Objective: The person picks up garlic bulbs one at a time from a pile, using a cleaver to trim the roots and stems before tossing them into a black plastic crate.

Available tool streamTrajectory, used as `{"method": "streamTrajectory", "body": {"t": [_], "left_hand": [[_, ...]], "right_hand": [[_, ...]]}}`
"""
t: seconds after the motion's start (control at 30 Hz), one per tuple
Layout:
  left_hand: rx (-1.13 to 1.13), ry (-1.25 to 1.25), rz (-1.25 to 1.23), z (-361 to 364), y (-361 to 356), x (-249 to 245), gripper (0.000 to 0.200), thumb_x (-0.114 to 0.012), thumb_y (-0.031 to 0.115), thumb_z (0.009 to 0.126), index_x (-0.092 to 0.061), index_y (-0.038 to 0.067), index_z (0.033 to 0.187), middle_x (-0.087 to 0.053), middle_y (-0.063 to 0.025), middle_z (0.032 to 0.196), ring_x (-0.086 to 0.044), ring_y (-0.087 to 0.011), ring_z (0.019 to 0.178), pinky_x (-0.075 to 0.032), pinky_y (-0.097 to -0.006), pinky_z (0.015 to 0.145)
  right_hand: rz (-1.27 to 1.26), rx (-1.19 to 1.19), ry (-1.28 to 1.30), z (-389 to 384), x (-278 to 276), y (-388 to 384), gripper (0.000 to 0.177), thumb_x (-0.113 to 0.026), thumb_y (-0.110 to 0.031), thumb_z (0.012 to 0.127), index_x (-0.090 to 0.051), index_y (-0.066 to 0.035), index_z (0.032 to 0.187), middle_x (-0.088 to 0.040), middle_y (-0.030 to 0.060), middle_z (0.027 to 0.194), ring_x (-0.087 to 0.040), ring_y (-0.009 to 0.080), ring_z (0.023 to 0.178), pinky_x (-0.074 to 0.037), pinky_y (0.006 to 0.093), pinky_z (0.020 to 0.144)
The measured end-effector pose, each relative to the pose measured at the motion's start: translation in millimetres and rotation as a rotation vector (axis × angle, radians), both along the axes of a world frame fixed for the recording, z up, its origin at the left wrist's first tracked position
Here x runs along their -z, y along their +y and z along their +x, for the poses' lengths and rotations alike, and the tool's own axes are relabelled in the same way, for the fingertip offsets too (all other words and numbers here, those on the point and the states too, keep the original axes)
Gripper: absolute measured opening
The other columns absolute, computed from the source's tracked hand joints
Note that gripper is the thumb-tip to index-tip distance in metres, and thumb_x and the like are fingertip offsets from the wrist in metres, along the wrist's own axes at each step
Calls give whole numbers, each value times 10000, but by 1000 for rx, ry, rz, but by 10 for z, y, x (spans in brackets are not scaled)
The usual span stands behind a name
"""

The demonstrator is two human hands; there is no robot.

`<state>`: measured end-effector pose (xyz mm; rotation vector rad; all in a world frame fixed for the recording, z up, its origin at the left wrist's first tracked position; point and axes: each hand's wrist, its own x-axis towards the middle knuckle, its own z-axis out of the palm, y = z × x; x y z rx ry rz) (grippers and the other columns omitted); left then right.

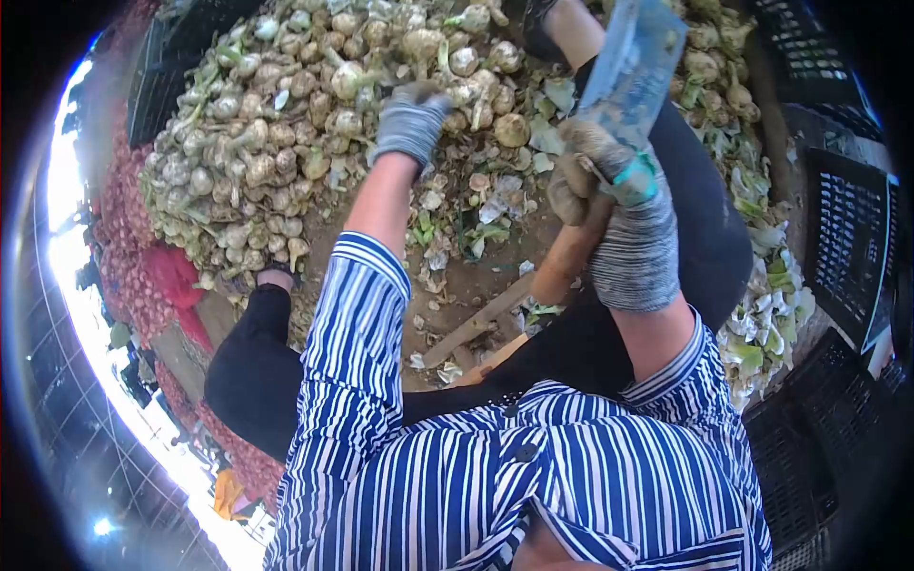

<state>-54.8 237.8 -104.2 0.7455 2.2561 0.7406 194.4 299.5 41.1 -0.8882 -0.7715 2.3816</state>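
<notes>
The grip of the left hand point(414, 119), in a gray knit glove, is at the near side of the large heap of pale bulbs point(267, 152); the fingertips are blurred and partly hidden, so I cannot tell how far it is open or whether it has hold of a bulb. The grip of the right hand point(609, 167), gloved too, with a green band point(636, 173) across it, is closed around a broad-bladed knife point(633, 71), its blade tilted up and away, its wooden handle point(564, 262) slanting down below the fingers.

From the left, a red cloth point(176, 276) lies beside the heap, and a dark crate point(162, 81) stands behind it. Between the hands, loose skins point(500, 200) litter the floor, with lengths of wood point(476, 324) nearer the body. Right of the knife are more bulbs point(709, 67), leafy trimmings point(766, 314) and, farthest over, a black crate point(845, 243).
</notes>
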Motion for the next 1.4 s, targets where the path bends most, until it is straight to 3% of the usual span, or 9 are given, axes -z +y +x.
{"method": "streamTrajectory", "body": {"t": [0.1,0.27,0.53,0.73,0.87,1.0,1.17,1.33,1.4], "left_hand": [[192,495,-116,357,-1,-19,433,-618,269,749,-599,115,1152,-550,-194,1190,-520,-319,1113,-405,-410,965],[399,733,-108,419,404,-27,458,-636,334,752,-579,155,1170,-522,-116,1221,-519,-286,1093,-386,-407,964],[702,636,-351,313,1190,393,598,-593,374,806,-410,135,1323,-387,-105,1384,-398,-270,1258,-319,-418,1035],[523,767,-158,145,1225,309,529,-631,380,766,-505,158,1230,-422,-117,1344,-449,-287,1202,-368,-440,991],[330,788,-83,-253,1585,433,758,-659,486,719,-391,152,1344,-367,-152,1390,-430,-331,1224,-354,-422,1017],[298,472,-365,-387,1921,422,859,-664,520,712,-303,149,1398,-415,-202,1356,-452,-347,1213,-375,-429,1004],[387,477,-435,-405,1833,530,819,-656,489,714,-324,163,1387,-462,-175,1326,-482,-333,1187,-386,-425,994],[649,881,-297,-227,1217,420,693,-647,374,737,-376,200,1351,-518,-140,1268,-533,-297,1123,-417,-412,960],[615,700,-370,-255,989,392,692,-642,392,745,-375,195,1352,-521,-141,1264,-538,-303,1110,-418,-400,960]], "right_hand": [[-54,95,37,-9,116,-28,441,-649,-373,816,-533,-47,1089,-520,3,731,-485,104,588,-410,239,498],[-81,185,-153,-80,43,-19,353,-617,-269,850,-558,32,1025,-455,-17,634,-430,97,495,-384,219,512],[-92,223,-339,-169,52,-16,346,-634,-273,831,-551,11,1011,-443,-18,629,-427,85,516,-375,216,493],[-166,161,-297,-180,-72,42,328,-647,-253,816,-543,-5,1002,-466,-3,644,-431,83,528,-372,225,463],[-200,198,-361,-141,-131,115,334,-655,-244,802,-541,-7,1007,-468,2,635,-430,90,505,-387,230,465],[-240,88,-315,110,-13,161,394,-677,-246,808,-541,-40,1115,-602,20,944,-578,113,816,-476,259,737],[-182,160,-478,-42,-79,200,353,-654,-258,807,-546,-5,1027,-495,12,655,-448,89,521,-393,229,440],[-154,207,-439,-21,-50,163,331,-629,-256,832,-545,-5,1031,-494,5,661,-445,89,531,-371,225,447],[-134,200,-420,22,-26,157,323,-618,-256,842,-542,-3,1029,-487,0,656,-440,87,528,-363,220,456]]}}
